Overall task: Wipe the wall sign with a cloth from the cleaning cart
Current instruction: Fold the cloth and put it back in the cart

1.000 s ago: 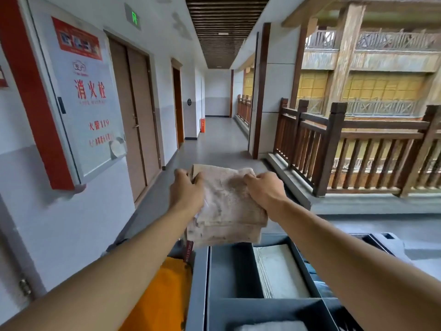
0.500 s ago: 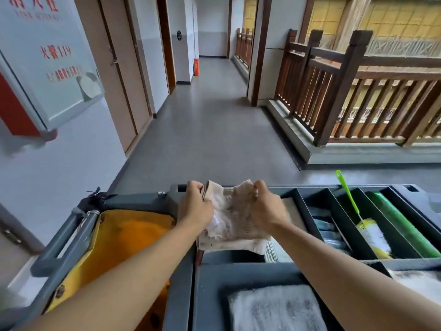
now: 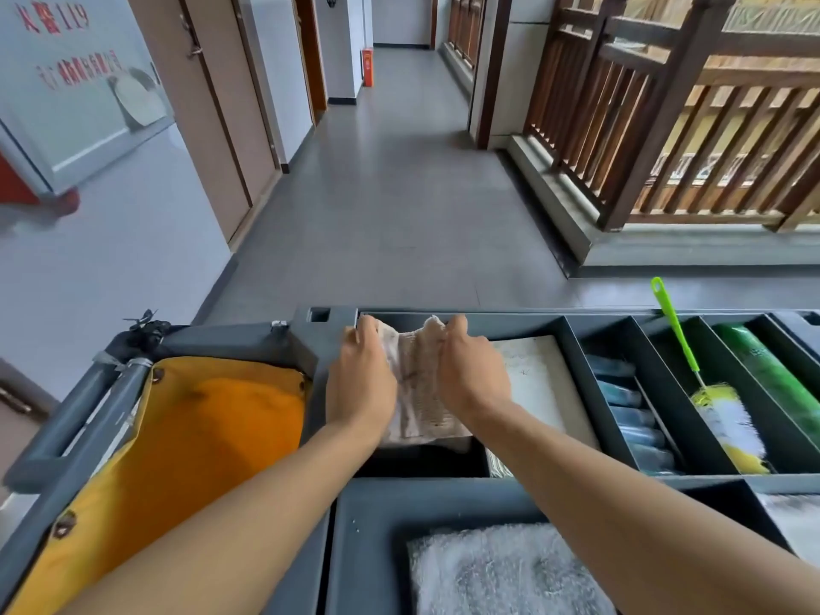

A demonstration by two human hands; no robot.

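Both hands have come down since the earlier frames, lowering the cloth (image 3: 415,383) from chest height into the top tray of the cleaning cart (image 3: 443,492), and the view has tilted down so that only the lower corner of the wall sign (image 3: 84,95) shows at upper left. Two bare forearms reach forward from the bottom edge. One pale, stained, bunched cloth sits between the two hands: the left hand (image 3: 360,383) closes on its left edge and the right hand (image 3: 472,379) closes on its right edge, fingers curled over the top. The cloth hangs into the leftmost far compartment of the tray, which looks dark and otherwise bare beneath it. Just right of it, in the same long section, lies one flat white folded cloth (image 3: 534,383). Further right, one narrow slot holds a row of bluish items (image 3: 630,415) too blurred to count. The next slot holds one brush (image 3: 710,401) with a green handle and white and yellow bristles. The last slot holds one green roll (image 3: 772,379). A near compartment holds one grey fuzzy pad (image 3: 506,574). One orange bag (image 3: 195,441) hangs at the cart's left end. The wall sign is mounted on the left wall, well apart from the hands, with red lettering including 119.
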